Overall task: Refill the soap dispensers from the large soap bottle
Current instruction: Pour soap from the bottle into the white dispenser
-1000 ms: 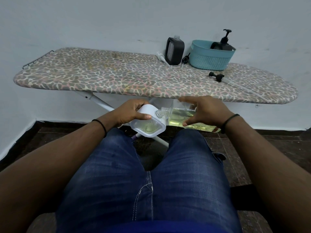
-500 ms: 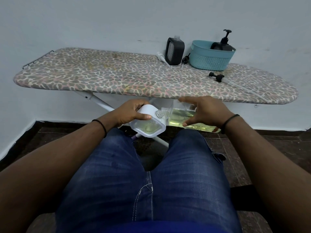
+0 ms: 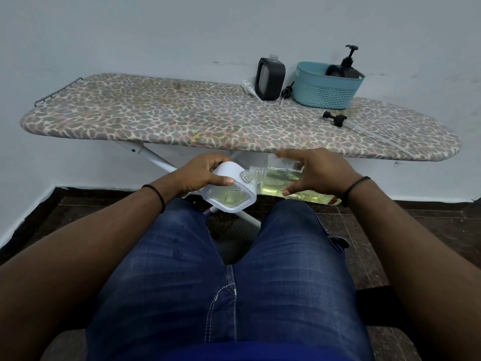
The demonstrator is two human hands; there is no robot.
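My left hand [image 3: 201, 173] grips a white square soap dispenser [image 3: 229, 194] above my knees, its clear window showing some yellowish soap inside. My right hand [image 3: 317, 173] holds the large clear soap bottle [image 3: 281, 182] of yellow liquid, tipped on its side. The bottle's threaded neck meets the dispenser's open neck [image 3: 246, 175]. A black dispenser [image 3: 270, 75] with its pump off stands on the ironing board [image 3: 161, 113]. Another black pump bottle [image 3: 345, 67] sits in the teal basket [image 3: 326, 93].
Loose pumps lie on the board: a white one [image 3: 250, 88], a small black one [image 3: 286, 92] and a black one with a long tube [image 3: 335, 118]. The board's white legs [image 3: 156, 158] stand before my knees. A white wall is behind.
Both hands, the dispenser and the bottle stay where they were; nothing has visibly moved.
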